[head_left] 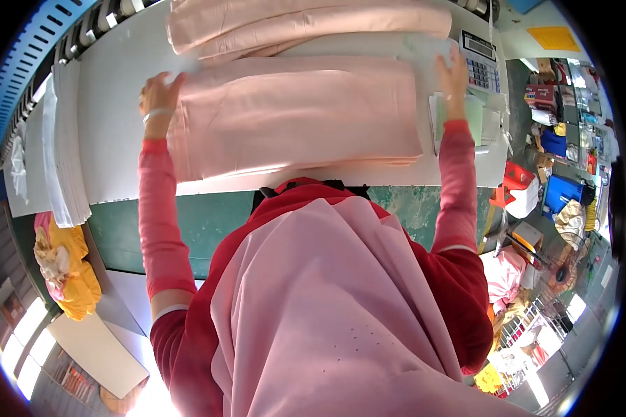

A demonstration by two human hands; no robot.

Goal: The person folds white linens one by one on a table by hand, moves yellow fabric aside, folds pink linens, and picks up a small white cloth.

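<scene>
A folded stack of pale pink fabric lies flat on the white table. At its upper left corner is my left hand, fingers bent and spread, with the fingertips by the fabric's edge. My right hand is raised to the right of the stack, apart from it, with its fingers spread and nothing in them. It is between the fabric and a calculator. Beyond the stack lie more folded pink cloths. Green and white papers lie beneath my right wrist.
A pile of white sheets stands at the table's left side. Yellow cloth hangs below it. On the right are a red bin, a blue crate and shelves with assorted goods. A blue perforated rail runs along the upper left.
</scene>
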